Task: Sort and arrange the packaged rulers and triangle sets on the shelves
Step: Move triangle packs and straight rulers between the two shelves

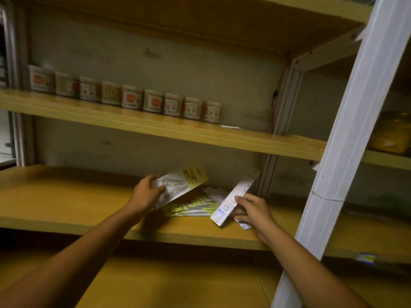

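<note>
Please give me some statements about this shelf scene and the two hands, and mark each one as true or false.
1. The left hand holds a yellow-topped packet. True.
2. The right hand is empty. False: it holds a narrow white ruler packet.
3. More packets lie on the shelf between the hands. True.
4. The row of small jars stands on the same shelf as the packets. False: it stands one shelf higher.
5. Both held packets lie flat on the shelf. False: both are lifted and tilted.
</note>
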Demonstrator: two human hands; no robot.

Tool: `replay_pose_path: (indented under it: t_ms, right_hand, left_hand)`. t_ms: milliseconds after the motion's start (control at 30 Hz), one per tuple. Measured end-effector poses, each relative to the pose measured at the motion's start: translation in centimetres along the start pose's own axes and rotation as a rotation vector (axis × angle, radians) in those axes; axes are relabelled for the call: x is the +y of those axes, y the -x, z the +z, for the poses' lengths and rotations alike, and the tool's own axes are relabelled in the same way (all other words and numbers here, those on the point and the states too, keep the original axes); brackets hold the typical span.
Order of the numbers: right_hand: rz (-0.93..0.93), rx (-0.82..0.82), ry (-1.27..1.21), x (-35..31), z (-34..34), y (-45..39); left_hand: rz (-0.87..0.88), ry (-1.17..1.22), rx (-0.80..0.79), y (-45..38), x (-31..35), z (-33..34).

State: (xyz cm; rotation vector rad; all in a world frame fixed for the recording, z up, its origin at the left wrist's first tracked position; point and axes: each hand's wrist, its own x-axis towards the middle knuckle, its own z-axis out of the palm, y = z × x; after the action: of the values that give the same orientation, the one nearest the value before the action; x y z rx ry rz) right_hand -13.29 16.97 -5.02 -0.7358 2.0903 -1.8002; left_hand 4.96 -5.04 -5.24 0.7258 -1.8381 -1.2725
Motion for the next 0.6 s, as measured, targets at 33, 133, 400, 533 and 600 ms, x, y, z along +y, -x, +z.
replay_pose_path:
  t_ms: [33, 133, 400, 533, 600]
  right_hand:
    - [-0.015, 0.014, 0.003, 0.2, 0.0, 0.3]
    - [-0.079, 0.034, -0.029, 0.1, -0.5, 1.5]
    - [-0.072, -0.072, -0.240, -1.6, -5.5, 6.8]
    - [-0.136, -0.063, -0.236, -1.5, -11.0, 10.8]
    - [-0.166, -0.026, -0.197, -0.6, -14.4, 12.6]
  left_hand:
    - [-0.015, 0.012, -0.010, 0.4, 0.2, -0.1]
    - [-0.012, 0.042, -0.032, 1.7, 1.3, -0.6]
    - [0.080, 0.115, -0.062, 7.8, 7.2, 0.5]
    - [0.120, 0.121, -0.068, 12.8, 9.5, 3.9]
    - [0.134, 0.143, -0.079, 15.4, 10.3, 6.2]
